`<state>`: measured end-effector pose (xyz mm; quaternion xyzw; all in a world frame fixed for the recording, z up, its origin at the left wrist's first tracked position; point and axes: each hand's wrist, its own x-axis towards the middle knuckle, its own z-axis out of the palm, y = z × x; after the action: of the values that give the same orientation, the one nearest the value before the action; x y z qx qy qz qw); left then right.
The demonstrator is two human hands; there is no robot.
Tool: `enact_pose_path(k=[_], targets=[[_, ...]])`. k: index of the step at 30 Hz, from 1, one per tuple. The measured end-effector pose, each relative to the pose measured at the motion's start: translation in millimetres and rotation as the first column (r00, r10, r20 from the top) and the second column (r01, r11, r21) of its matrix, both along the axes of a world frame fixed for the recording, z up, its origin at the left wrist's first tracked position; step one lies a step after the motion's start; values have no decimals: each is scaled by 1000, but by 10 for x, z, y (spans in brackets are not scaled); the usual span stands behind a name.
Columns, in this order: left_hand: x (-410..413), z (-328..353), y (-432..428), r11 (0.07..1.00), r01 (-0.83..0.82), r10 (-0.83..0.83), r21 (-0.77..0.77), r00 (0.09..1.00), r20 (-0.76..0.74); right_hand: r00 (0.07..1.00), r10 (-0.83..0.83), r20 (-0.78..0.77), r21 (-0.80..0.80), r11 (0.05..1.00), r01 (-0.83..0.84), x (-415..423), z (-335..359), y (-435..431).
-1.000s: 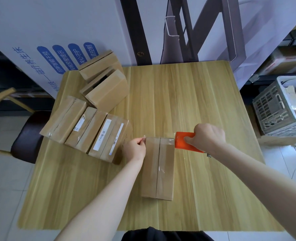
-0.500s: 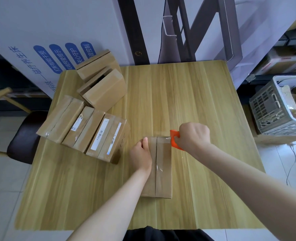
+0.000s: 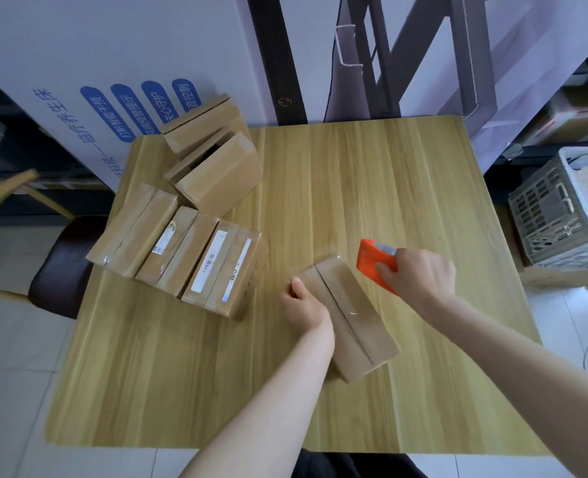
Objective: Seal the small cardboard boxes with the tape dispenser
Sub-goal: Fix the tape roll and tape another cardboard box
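A small cardboard box (image 3: 354, 312) lies slantwise on the wooden table (image 3: 389, 188), with clear tape glinting along its top. My left hand (image 3: 303, 307) grips the box's left side near its far end. My right hand (image 3: 420, 274) holds the orange tape dispenser (image 3: 375, 262) just right of the box's far corner, apart from the box. Three closed boxes (image 3: 179, 253) lie side by side at the left of the table. Behind them stand two more boxes (image 3: 213, 163), the nearer one with a flap ajar.
A large white carton with blue print (image 3: 96, 81) leans behind the table's left corner. A chair (image 3: 51, 263) stands at the left. A grey plastic crate (image 3: 568, 215) sits on the floor at the right. Dark metal frame legs (image 3: 389, 56) rise behind the table.
The box has turned from straight to slanted, its near end swung right. My right hand has pulled the dispenser off the box's far end to the right. My left hand keeps its hold.
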<state>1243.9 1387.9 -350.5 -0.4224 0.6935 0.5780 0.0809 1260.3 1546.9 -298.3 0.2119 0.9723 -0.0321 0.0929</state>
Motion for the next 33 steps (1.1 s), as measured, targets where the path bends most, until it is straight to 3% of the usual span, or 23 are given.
enact_pose_path(k=[2,3,4,5,6,7,9,10,11,12,13,16,17,18,21,24,27,30,33], targets=[[43,31,58,998,-63,63,3,998,16,998,-34,-55,7,999,34,6,133,80],[67,45,42,998,-24,19,-61,997,-77,995,-50,-84,6,999,50,23,195,114],[90,56,-7,980,85,-128,-180,962,-241,992,-65,-113,1,998,65,49,249,144],[102,55,-71,903,237,-380,-358,829,-411,987,-81,-139,-9,997,81,78,298,168],[75,29,-127,742,373,-654,-558,589,-475,982,-99,-162,-19,995,97,109,343,183],[2,-2,-166,506,466,-862,-726,303,-406,976,-117,-183,-27,993,114,136,379,193],[-158,-20,-174,-44,500,-980,-865,-188,-59,967,-144,-208,-36,990,140,188,429,200],[-227,-22,-159,-252,456,-934,-853,-345,92,964,-154,-216,-40,988,148,210,445,199],[-272,-30,-133,-369,407,-888,-836,-420,187,961,-162,-223,-45,987,156,230,458,202],[-286,-48,-114,-402,367,-878,-839,-413,240,959,-173,-226,-52,985,165,251,469,208],[-275,-74,-99,-379,356,-906,-854,-331,264,957,-183,-227,-60,983,174,275,479,216],[-264,-89,-112,-171,416,-958,-893,140,249,951,-206,-230,-82,978,192,345,503,217],[-280,-85,-120,-117,421,-939,-900,247,238,948,-214,-235,-92,976,198,359,510,204],[-290,-81,-126,-97,423,-923,-901,300,240,944,-227,-238,-113,972,205,367,513,181],[-243,-56,-111,-97,462,-900,-881,338,276,923,-305,-233,-276,931,238,369,510,19],[-189,-31,-107,-25,496,-902,-868,363,234,874,-424,-236,-471,837,279,316,446,-182],[-235,-41,-225,191,530,-943,-826,332,-5,835,-503,-225,-576,760,302,241,309,-362],[-252,-51,-482,427,508,-886,-748,399,-234,828,-540,-152,-621,704,346,213,142,-491],[-230,-171,-736,482,547,-850,-685,482,-213,789,-603,-117,-654,645,396,208,50,-496]])
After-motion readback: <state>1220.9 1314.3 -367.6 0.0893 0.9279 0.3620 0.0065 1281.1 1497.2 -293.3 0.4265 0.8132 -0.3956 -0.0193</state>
